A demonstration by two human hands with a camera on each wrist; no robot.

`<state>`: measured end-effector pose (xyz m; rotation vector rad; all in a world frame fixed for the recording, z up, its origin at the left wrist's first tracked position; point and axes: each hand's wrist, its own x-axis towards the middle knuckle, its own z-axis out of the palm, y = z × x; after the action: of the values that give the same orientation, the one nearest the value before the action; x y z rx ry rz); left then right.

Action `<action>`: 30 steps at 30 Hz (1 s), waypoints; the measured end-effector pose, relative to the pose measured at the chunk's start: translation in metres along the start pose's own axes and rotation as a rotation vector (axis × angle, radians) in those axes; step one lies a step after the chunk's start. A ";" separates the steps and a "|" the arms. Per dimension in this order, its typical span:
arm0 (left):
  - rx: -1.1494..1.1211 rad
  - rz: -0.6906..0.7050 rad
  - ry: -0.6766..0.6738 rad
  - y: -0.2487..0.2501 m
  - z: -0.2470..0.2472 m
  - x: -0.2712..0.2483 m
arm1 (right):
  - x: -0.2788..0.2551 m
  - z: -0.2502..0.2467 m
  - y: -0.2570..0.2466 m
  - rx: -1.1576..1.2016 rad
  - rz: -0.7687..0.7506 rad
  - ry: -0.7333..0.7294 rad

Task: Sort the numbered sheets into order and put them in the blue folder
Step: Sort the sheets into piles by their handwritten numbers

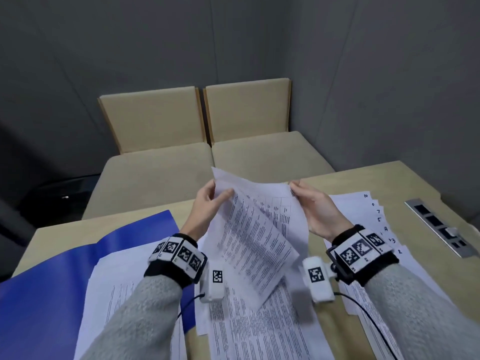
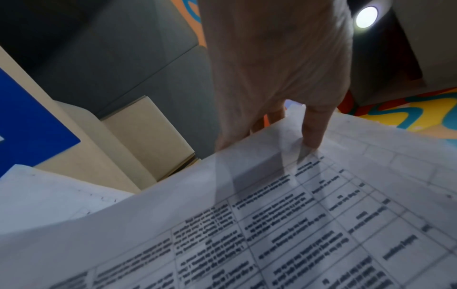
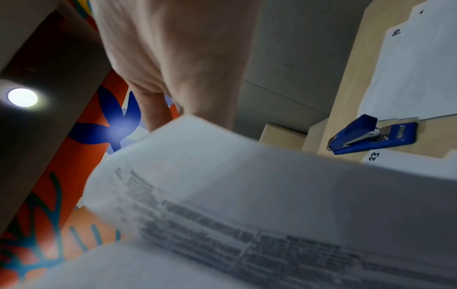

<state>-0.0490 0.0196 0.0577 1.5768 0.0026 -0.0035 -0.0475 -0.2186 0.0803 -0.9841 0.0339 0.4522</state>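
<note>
Up above the bench, a pale wood-look surface with a smooth matte top, both hands hold a few thin white printed sheets that bow and curl limply between them. Dense black text runs down the front sheet; the one behind shows a ruled table. The left hand pinches the upper left edge, thumb on the front face and fingers behind. The right hand grips the upper right corner, palm turned inward, fingertips curled onto the paper's edge. Both wrists are raised and angled toward each other, in grey knit sleeves and black bands carrying square black-and-white markers.

Left of them the blue folder lies open and flat on the bench, glossy and stiff, with a printed page resting on its inner right side. More printed pages lie loose on the bench below the hands. To the right, a fanned stack of sheets lies face down, stepped corners showing handwritten numbers. From the right wrist camera, a blue stapler with a metal mouth sits just beside that stack. A metal socket strip is set into the bench's right side. Beyond the bench stand two beige cushioned seats.
</note>
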 end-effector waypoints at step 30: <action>0.367 -0.287 0.408 -0.099 -0.038 0.032 | 0.037 -0.093 0.085 -0.719 0.330 0.410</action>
<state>-0.0177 0.0581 -0.0416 1.9064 0.5764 0.0975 -0.0305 -0.2416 -0.0477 -1.7836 0.4322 0.5708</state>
